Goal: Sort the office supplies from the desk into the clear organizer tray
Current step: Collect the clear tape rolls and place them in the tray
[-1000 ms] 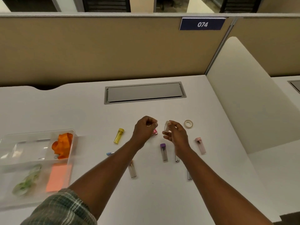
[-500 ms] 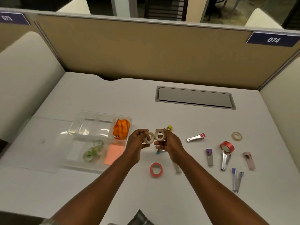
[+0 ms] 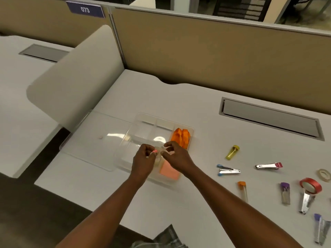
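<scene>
while your two hands hover over the near half of the clear organizer tray [image 3: 157, 119], your left hand [image 3: 143, 162] and right hand [image 3: 177, 157] sit nearly touching. the fingers of both are curled in, with the tips pinching small pale pieces [image 3: 163, 151] between them; these are too blurred to name. the tray lies on the desk [image 3: 197, 97] with orange pieces [image 3: 180, 137] in its far right compartment and a salmon pad [image 3: 170, 173] in its near right one. a clear lid [image 3: 95, 136] lies flat just left of the tray. to your right, loose on the desk, lie a yellow tube [image 3: 232, 152], a blue-tipped stapler [image 3: 228, 170], a pink-tipped silver clip [image 3: 268, 165], an orange-capped tube [image 3: 243, 191], a purple-capped tube [image 3: 285, 193], a red tape roll [image 3: 310, 184] and a pale tape ring [image 3: 324, 174].
</scene>
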Demonstrator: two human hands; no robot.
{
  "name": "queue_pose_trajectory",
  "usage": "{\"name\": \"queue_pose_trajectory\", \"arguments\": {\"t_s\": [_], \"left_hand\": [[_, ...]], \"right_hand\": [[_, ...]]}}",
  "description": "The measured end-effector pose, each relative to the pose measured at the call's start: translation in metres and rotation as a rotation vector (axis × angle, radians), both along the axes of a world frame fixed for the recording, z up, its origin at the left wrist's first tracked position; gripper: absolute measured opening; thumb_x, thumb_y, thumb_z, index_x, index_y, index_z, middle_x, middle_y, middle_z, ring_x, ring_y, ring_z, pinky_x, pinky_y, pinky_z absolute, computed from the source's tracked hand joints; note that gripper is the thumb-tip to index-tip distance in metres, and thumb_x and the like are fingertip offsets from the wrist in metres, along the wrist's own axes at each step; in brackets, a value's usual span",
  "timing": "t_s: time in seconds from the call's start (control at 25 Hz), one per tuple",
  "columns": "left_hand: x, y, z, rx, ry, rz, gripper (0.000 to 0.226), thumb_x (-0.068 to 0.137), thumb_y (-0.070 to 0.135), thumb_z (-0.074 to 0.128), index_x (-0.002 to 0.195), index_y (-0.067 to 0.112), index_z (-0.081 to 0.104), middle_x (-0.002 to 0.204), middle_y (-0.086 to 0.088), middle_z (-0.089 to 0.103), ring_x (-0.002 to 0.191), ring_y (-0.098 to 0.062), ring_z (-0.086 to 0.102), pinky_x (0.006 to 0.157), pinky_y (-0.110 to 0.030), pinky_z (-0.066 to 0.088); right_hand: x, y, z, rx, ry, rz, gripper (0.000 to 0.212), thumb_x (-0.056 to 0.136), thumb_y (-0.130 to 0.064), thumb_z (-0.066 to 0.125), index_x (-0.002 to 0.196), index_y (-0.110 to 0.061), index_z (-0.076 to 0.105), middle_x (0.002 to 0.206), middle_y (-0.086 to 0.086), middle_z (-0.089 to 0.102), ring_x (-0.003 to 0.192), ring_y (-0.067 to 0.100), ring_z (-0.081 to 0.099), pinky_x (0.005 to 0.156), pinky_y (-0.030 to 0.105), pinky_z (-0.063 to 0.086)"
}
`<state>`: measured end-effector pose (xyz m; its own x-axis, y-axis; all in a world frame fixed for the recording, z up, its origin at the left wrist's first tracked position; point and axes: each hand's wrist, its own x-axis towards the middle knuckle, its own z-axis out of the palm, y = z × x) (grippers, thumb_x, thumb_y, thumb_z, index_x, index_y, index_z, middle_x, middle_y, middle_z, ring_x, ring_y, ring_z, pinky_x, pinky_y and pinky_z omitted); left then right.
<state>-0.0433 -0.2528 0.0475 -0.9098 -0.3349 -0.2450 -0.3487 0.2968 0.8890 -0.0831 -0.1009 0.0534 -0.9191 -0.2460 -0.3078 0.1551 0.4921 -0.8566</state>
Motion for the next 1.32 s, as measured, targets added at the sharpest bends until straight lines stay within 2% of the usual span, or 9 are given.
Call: {"name": "queue_pose_trajectory", "arguments": {"t_s": [0.12,0.28,0.4,0.56,0.76,0.92,1.04,1.2,1.32], "left_hand": [[0.006,-0.020,-0.008,-0.210,0.013,-0.084,0.010,0.089,0.009,0.064,0.088,0.018,0.060,0.085,0.005,0.067,0.080,-0.009,0.062,0.065,-0.012,0.042],[0.009,-0.028,-0.017,-0.364,0.042,-0.203,0.013,0.089,0.004,0.063,0.084,0.016,0.064,0.084,-0.001,0.069,0.079,-0.013,0.058,0.064,-0.008,0.036],[0.013,-0.030,-0.022,-0.427,0.074,-0.269,0.012,0.090,0.004,0.061,0.092,0.013,0.070,0.091,-0.003,0.070,0.086,-0.013,0.056,0.069,-0.015,0.039],[0.016,-0.025,-0.024,-0.510,0.197,-0.326,0.017,0.088,0.003,0.064,0.100,0.010,0.073,0.099,-0.006,0.072,0.092,-0.016,0.059,0.077,-0.017,0.041],[0.024,-0.011,-0.026,-0.737,0.276,-0.512,0.019,0.079,0.010,0.075,0.098,0.010,0.075,0.098,-0.007,0.075,0.091,-0.025,0.066,0.077,-0.033,0.054],[0.030,-0.001,-0.026,-0.913,0.223,-0.587,0.024,0.073,0.018,0.083,0.094,0.009,0.077,0.102,-0.011,0.075,0.091,-0.030,0.069,0.076,-0.040,0.057],[0.032,0.010,-0.025,-0.921,0.120,-0.546,0.032,0.079,0.026,0.078,0.104,0.006,0.074,0.112,-0.015,0.071,0.096,-0.032,0.068,0.083,-0.041,0.056],[0.036,0.028,-0.022,-0.955,0.020,-0.501,0.044,0.082,0.032,0.075,0.112,0.001,0.067,0.111,-0.020,0.068,0.094,-0.034,0.067,0.081,-0.040,0.056],[0.034,0.047,-0.017,-0.973,0.033,-0.482,0.044,0.078,0.031,0.079,0.109,0.003,0.068,0.107,-0.021,0.068,0.091,-0.036,0.067,0.077,-0.041,0.055]], "right_hand": [[0.002,-0.030,-0.011,0.195,0.186,0.138,0.034,0.086,-0.028,0.072,0.117,-0.017,0.061,0.115,-0.002,0.066,0.101,0.014,0.061,0.080,0.024,0.048],[0.005,-0.048,-0.023,0.303,0.267,0.147,0.026,0.087,-0.021,0.072,0.111,-0.017,0.062,0.113,0.002,0.067,0.096,0.019,0.063,0.074,0.022,0.046],[0.005,-0.050,-0.024,0.356,0.275,0.171,0.030,0.089,-0.012,0.068,0.119,-0.014,0.063,0.124,0.007,0.066,0.105,0.024,0.063,0.086,0.028,0.050],[0.004,-0.042,-0.020,0.394,0.292,0.221,0.037,0.095,-0.014,0.061,0.132,-0.012,0.059,0.143,0.009,0.054,0.127,0.028,0.053,0.104,0.036,0.045],[0.007,-0.023,-0.017,0.375,0.289,0.184,0.039,0.095,-0.016,0.060,0.134,-0.017,0.057,0.142,0.004,0.053,0.123,0.023,0.055,0.098,0.034,0.049],[0.013,-0.001,-0.017,0.383,0.292,0.179,0.040,0.094,-0.013,0.058,0.133,-0.019,0.057,0.142,0.002,0.051,0.124,0.022,0.055,0.096,0.033,0.049],[0.020,0.016,-0.017,0.393,0.298,0.192,0.040,0.093,-0.018,0.060,0.133,-0.022,0.056,0.145,0.001,0.050,0.126,0.022,0.054,0.098,0.034,0.049],[0.027,0.048,-0.016,0.376,0.305,0.183,0.038,0.093,-0.021,0.061,0.130,-0.022,0.058,0.142,0.000,0.052,0.120,0.022,0.058,0.096,0.034,0.050],[0.032,0.078,-0.015,0.375,0.307,0.165,0.038,0.093,-0.024,0.061,0.131,-0.023,0.057,0.140,0.000,0.052,0.119,0.021,0.058,0.097,0.035,0.050]]}}
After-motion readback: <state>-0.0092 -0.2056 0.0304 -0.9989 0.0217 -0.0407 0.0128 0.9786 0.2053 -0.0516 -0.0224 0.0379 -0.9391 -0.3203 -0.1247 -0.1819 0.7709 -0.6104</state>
